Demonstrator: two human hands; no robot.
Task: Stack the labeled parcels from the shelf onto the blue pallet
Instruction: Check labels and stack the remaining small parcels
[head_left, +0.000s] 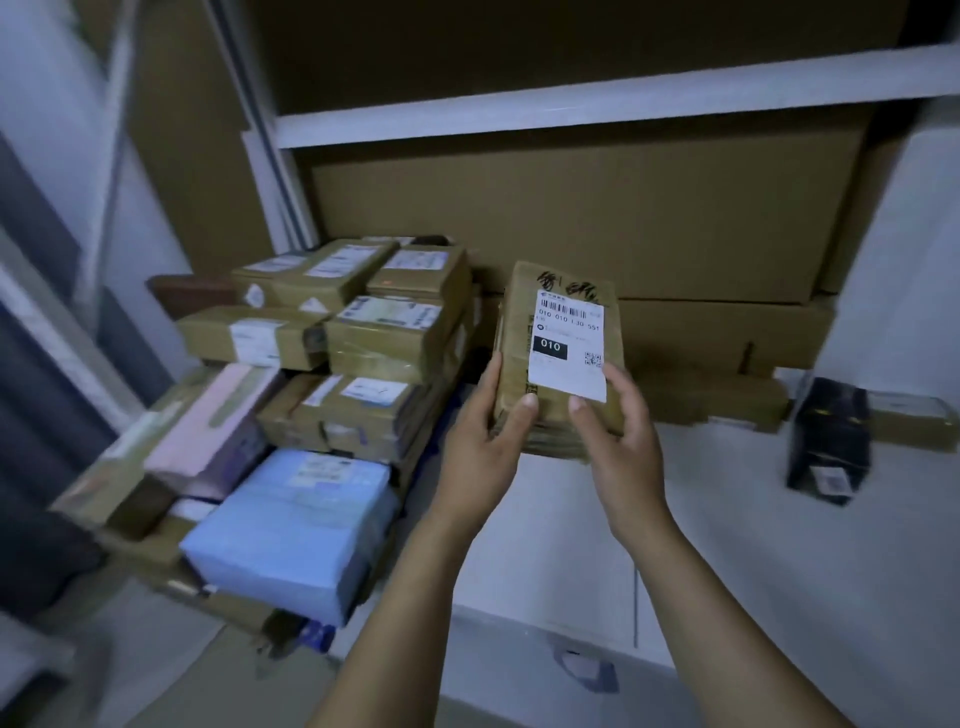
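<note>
I hold a small brown cardboard parcel (522, 332) with a white label marked "010" tilted up in front of me, above the white shelf surface (727, 493). My left hand (480, 441) grips its lower left edge, thumb on the front. My right hand (618, 431) grips its lower right edge, thumb on the label. To the left stands a stack of labeled parcels (363, 332), with a light blue wrapped parcel (296, 530) at the front. A bit of blue pallet (317, 636) shows under the stack.
Large flat cardboard sheets (623, 218) lean at the back of the shelf under a white shelf board (571, 111). A black box (831, 441) stands on the shelf at the right. A pink package (218, 426) lies at the stack's left.
</note>
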